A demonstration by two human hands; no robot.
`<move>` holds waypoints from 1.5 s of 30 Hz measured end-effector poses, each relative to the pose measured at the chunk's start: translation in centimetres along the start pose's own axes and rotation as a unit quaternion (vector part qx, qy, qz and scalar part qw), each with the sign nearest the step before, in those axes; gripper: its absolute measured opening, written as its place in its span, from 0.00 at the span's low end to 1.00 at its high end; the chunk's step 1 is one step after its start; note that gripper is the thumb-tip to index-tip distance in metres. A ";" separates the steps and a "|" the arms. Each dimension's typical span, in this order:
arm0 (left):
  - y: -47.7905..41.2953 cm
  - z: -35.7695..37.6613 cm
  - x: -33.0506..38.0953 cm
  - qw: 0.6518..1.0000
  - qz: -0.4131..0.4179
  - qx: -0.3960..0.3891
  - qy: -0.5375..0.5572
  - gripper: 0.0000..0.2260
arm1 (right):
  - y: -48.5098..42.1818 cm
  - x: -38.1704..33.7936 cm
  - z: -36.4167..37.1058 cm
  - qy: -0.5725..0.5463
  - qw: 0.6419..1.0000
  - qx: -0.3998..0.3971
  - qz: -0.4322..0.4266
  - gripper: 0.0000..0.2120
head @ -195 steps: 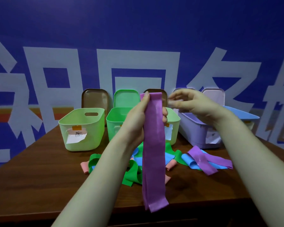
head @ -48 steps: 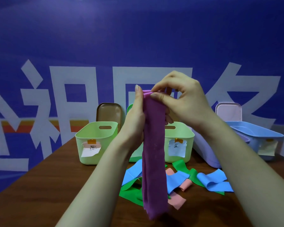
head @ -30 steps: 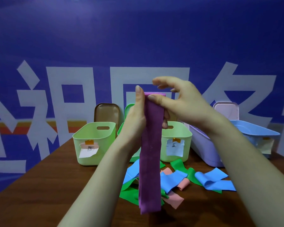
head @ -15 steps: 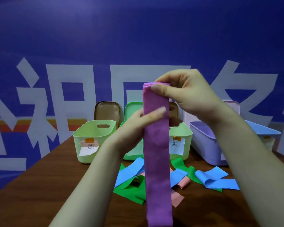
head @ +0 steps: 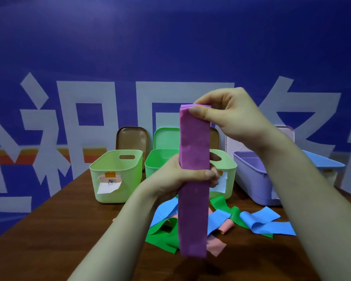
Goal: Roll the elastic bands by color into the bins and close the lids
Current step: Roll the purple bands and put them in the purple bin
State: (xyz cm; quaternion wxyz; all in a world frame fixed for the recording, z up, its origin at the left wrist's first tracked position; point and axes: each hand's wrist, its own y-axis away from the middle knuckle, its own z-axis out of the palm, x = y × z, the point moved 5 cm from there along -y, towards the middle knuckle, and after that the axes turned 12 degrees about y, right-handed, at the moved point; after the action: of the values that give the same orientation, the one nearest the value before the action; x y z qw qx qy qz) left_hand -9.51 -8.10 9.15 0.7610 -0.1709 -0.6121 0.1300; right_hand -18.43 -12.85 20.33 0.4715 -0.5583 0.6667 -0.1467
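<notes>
Long purple elastic band (head: 194, 209) hangs upright over the brown wooden worktop (head: 49, 230), right hand (head: 237, 120) pinching its top end, left hand (head: 182, 177) gripping its middle. Judged: straightening before rolling; next, coil tightly, then into the lilac plastic bin (head: 251, 183).

We find open table (head: 49, 230) at the front left, free for a reach. Across the middle lie loose bands (head: 267, 222), a row of bins (head: 130, 185) walls off the back, and the hanging purple band (head: 194, 199) screens the centre.

Dim, blue-tinted, soft focus, wide-angle edge bowing
</notes>
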 end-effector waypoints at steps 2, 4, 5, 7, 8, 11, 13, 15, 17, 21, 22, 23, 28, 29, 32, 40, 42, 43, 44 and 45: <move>-0.1 0.0 -0.2 0.999 -0.007 0.036 -0.016 0.10 | 0.0 0.0 0.0 0.001 1.000 -0.004 0.000 0.03; -0.3 -0.1 -0.4 0.999 -0.006 0.038 0.006 0.07 | 0.1 -0.1 0.0 -0.001 1.000 -0.002 -0.002 0.03; -0.4 -0.1 -0.4 0.999 -0.007 0.031 0.015 0.08 | 0.2 -0.1 0.0 -0.001 1.000 0.000 -0.002 0.04; -0.4 -0.4 -0.2 0.999 0.002 0.031 -0.028 0.15 | 0.3 0.0 -0.3 0.003 1.000 0.001 0.004 0.04; -0.5 -0.5 0.3 0.998 0.017 0.039 -0.056 0.19 | 0.3 0.1 -0.4 0.005 1.000 0.000 0.008 0.04; -0.5 -1.1 2.9 0.987 0.122 0.091 -0.044 0.16 | 0.5 0.3 -0.5 0.007 1.000 -0.009 0.013 0.04; -0.1 -1.5 5.1 0.967 0.197 0.154 -0.057 0.09 | 0.6 0.5 -0.5 0.001 1.000 -0.012 0.014 0.05; 0.2 -1.5 6.6 0.949 0.237 0.184 -0.091 0.05 | 0.7 0.7 -0.5 0.003 1.000 -0.013 0.014 0.07; 0.5 -1.1 7.5 0.940 0.250 0.196 -0.128 0.03 | 0.7 0.7 -0.6 0.009 1.000 -0.006 0.010 0.06; 0.6 -0.7 8.1 0.939 0.233 0.181 -0.178 0.05 | 1.0 0.3 -0.9 -0.004 1.000 -0.004 -0.001 0.06; 0.6 -0.8 8.1 0.940 0.228 0.178 -0.183 0.06 | 1.1 0.3 -0.9 -0.004 1.000 -0.005 -0.002 0.08; 0.5 -0.9 8.2 0.941 0.221 0.175 -0.189 0.07 | 1.1 0.4 -0.8 -0.004 1.000 -0.006 -0.002 0.09; 0.7 -0.7 8.4 0.939 0.223 0.187 -0.186 0.05 | 1.3 1.3 -0.4 -0.047 0.998 -0.020 0.026 0.14; 0.8 -0.8 8.4 0.938 0.225 0.193 -0.180 0.05 | 1.4 1.6 -0.4 -0.066 0.997 -0.027 0.036 0.16; 1.0 -1.2 8.3 0.940 0.225 0.199 -0.159 0.05 | 1.8 2.0 -0.2 -0.141 0.988 -0.041 0.047 0.14; 1.3 -0.9 8.3 0.942 0.238 0.191 -0.143 0.06 | 2.2 2.1 0.0 -0.228 0.973 -0.003 0.041 0.12; 1.3 -1.1 8.3 0.945 0.227 0.180 -0.149 0.06 | 2.2 2.1 -0.1 -0.214 0.976 0.010 0.038 0.11; 1.3 -1.2 8.2 0.948 0.216 0.177 -0.155 0.06 | 2.2 2.1 -0.1 -0.209 0.977 0.015 0.039 0.11; 1.2 -1.4 8.1 0.952 0.198 0.175 -0.157 0.06 | 2.2 2.1 -0.1 -0.204 0.978 0.017 0.042 0.10; 1.1 -1.4 8.1 0.956 0.177 0.176 -0.155 0.04 | 2.2 2.2 -0.1 -0.200 0.979 0.017 0.044 0.10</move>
State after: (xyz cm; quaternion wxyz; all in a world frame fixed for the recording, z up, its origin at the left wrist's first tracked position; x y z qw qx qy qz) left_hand -6.34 -3.98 15.60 0.6396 -0.1178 -0.6502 0.3927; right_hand -19.70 -14.07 17.84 0.6105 -0.5386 0.5803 -0.0228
